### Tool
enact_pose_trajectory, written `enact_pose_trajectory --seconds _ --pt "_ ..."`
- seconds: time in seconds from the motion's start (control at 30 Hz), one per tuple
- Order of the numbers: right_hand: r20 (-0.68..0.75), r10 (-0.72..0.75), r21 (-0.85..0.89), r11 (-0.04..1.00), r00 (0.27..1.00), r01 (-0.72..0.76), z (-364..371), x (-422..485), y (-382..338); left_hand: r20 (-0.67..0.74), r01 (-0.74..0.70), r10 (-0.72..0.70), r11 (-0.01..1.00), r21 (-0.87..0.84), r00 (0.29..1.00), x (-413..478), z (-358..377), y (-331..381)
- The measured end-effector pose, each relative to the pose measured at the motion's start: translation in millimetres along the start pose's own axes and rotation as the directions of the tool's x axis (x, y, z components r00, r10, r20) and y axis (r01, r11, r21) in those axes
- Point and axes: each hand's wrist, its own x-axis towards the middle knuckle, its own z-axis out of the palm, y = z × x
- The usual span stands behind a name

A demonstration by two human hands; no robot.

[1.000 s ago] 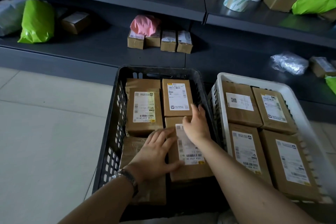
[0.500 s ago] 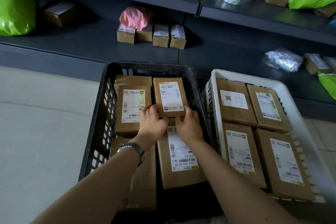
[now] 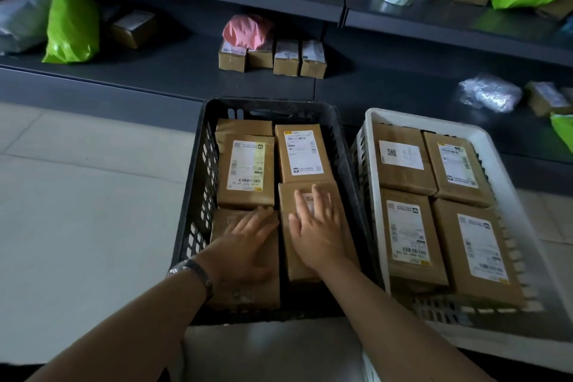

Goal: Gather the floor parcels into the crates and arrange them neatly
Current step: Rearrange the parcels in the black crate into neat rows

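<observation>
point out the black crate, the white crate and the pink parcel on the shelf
black crate (image 3: pixel 198 195), head view, on its left lattice wall
white crate (image 3: pixel 508 183), head view, on its right rim
pink parcel (image 3: pixel 246 29), head view, middle of its wrapping

Parcels fill the black crate (image 3: pixel 198 205); bare floor (image 3: pixel 86 226) lies open to its left

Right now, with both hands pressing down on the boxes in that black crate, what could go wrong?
1. The left hand lies flat on a near-left parcel that looks crumpled; pressing harder could crush it further.
2. The right hand covers the near-right parcel, which sits tight against its neighbours in the black crate; sliding it could pinch fingers.
3. A far-left parcel sits on another, so a nudge might tip it.
</observation>
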Motion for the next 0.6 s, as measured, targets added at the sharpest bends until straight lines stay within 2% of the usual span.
enact_pose_trajectory --seconds 0.1,0.17,0.23,0.47,0.6 --pt "0.016 -0.062 0.001 0.998 0.998 0.062 8 -22 -17 0.040 -0.024 0.022 0.998 0.059 0.999 -29 1 -4" --pt "0.040 -0.076 -0.014 0.997 0.996 0.077 11 -29 -23 0.012 -0.063 0.061 0.986 0.154 0.998 -43 -3 -6" --pt "0.051 -0.083 -0.021 0.996 0.995 0.084 13 -36 -25 0.046 -0.070 0.061 0.972 0.224 0.997 -50 -2 -4" --pt "0.108 -0.130 -0.001 0.991 0.986 0.131 6 -32 -17 0.098 -0.091 0.062 0.944 0.317 0.993 -36 9 4" --pt "0.077 -0.128 0.000 0.992 0.989 0.128 8 -32 -20 0.030 -0.077 0.071 0.950 0.303 0.997 -31 21 -5"
